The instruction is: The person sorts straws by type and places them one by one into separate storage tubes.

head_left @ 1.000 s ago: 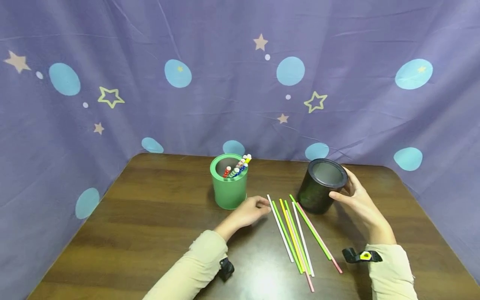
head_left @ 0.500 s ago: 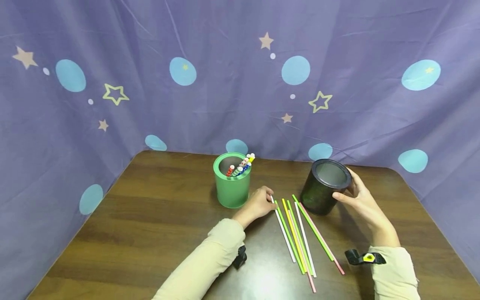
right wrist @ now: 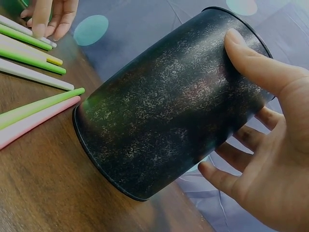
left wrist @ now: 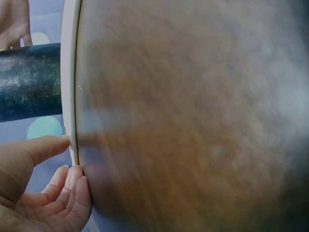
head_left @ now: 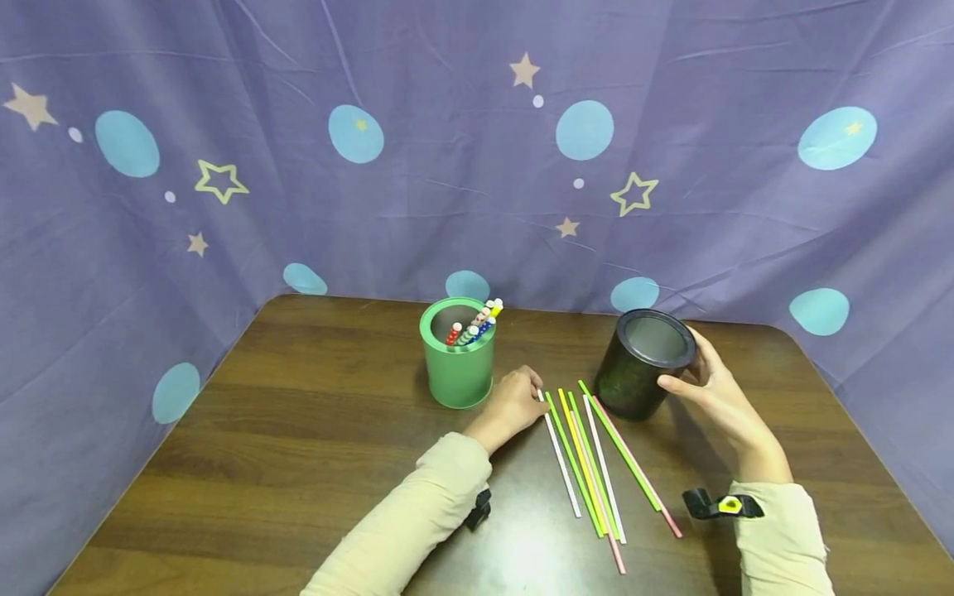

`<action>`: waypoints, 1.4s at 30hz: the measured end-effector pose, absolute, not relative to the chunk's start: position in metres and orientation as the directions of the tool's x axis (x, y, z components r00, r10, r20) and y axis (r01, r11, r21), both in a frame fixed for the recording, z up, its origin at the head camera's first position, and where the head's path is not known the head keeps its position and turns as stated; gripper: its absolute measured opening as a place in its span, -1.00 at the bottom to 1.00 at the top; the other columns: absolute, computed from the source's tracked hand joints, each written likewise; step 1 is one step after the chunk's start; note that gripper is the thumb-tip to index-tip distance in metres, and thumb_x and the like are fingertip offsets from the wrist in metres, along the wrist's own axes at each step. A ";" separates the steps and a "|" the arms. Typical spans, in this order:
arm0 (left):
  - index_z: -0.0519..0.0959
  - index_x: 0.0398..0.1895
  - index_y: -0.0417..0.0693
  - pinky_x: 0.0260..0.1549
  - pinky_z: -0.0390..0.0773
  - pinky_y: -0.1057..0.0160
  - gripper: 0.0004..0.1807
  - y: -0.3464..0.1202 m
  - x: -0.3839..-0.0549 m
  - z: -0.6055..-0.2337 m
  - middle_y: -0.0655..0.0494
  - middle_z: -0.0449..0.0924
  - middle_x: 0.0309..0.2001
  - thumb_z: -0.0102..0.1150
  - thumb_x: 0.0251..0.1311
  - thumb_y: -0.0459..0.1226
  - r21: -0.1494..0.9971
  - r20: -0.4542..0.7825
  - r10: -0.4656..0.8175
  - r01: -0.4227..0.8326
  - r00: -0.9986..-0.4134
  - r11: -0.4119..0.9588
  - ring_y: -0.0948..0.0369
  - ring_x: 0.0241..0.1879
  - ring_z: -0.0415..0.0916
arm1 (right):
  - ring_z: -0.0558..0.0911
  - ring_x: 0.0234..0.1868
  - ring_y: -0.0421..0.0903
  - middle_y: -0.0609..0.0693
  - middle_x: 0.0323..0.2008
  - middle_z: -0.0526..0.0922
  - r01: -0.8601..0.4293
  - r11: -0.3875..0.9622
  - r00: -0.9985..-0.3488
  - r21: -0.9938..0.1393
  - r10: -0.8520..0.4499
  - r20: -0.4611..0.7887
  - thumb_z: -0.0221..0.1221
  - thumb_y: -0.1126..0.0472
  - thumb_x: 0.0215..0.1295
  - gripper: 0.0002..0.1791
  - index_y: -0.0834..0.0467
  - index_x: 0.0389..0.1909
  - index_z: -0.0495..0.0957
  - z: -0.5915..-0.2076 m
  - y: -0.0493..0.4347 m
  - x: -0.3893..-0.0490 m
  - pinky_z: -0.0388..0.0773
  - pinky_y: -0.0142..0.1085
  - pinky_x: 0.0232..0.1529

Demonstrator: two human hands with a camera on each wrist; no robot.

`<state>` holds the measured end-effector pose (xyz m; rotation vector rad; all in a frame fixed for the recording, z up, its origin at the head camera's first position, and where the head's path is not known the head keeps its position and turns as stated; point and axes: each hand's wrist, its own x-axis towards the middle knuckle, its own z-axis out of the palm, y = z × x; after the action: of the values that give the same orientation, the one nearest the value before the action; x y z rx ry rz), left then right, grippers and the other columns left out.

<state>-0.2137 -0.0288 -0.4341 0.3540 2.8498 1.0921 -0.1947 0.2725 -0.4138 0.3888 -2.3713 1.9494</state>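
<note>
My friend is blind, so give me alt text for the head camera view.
A person's left hand touches the far end of a white stick beside other colored sticks on a brown table, while the right hand holds a black container. A green container holding patterned sticks stands farther left.

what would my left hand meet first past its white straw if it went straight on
Probably the green straw just right of the white straw your left hand pinches, though depth is hard to judge.
</note>
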 end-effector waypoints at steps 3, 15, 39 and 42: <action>0.56 -0.17 -0.18 -0.29 0.52 0.27 -0.70 -0.029 -0.213 -0.434 0.06 0.59 -0.36 0.40 0.00 -0.39 0.661 0.034 0.242 0.204 -0.970 0.722 0.16 -0.33 0.53 | 0.40 0.17 -0.28 -0.12 0.31 0.30 -0.223 0.172 -0.967 -0.959 -0.164 0.195 0.22 0.43 0.30 -0.10 0.01 0.55 -0.01 -0.414 0.272 -0.195 0.35 -0.52 0.04; 0.57 -0.21 -0.25 -0.36 0.54 0.30 -0.72 -0.033 -0.213 -0.433 -0.01 0.66 -0.38 0.35 -0.05 -0.47 0.663 0.080 0.253 0.241 -0.964 0.708 0.16 -0.37 0.60 | 0.42 0.14 -0.30 -0.10 0.31 0.30 -0.223 0.234 -0.969 -0.946 -0.161 0.189 0.23 0.39 0.32 -0.10 0.01 0.56 -0.04 -0.414 0.273 -0.195 0.38 -0.53 0.01; 0.74 -0.30 -0.10 -0.37 0.56 0.19 -0.81 -0.033 -0.216 -0.433 0.10 0.69 -0.38 0.32 -0.06 -0.35 0.566 0.044 0.279 0.254 -0.959 0.784 0.16 -0.40 0.58 | 0.42 0.13 -0.32 -0.20 0.28 0.32 -0.237 0.260 -0.967 -0.936 -0.158 0.201 0.23 0.36 0.32 -0.10 0.03 0.56 -0.04 -0.416 0.273 -0.195 0.39 -0.51 0.01; 0.73 -0.22 -0.17 -0.30 0.58 0.19 -0.75 -0.035 -0.216 -0.432 0.10 0.72 -0.39 0.32 -0.04 -0.35 0.594 0.039 0.290 0.255 -0.956 0.763 0.15 -0.36 0.63 | 0.42 0.13 -0.32 -0.23 0.26 0.33 -0.240 0.260 -0.966 -0.935 -0.156 0.205 0.24 0.36 0.32 -0.10 0.04 0.55 -0.04 -0.415 0.273 -0.195 0.39 -0.50 0.01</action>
<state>-0.2162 -0.0347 -0.4322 0.4481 2.8971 0.9642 -0.1945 0.2734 -0.4154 0.3835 -2.4369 1.8289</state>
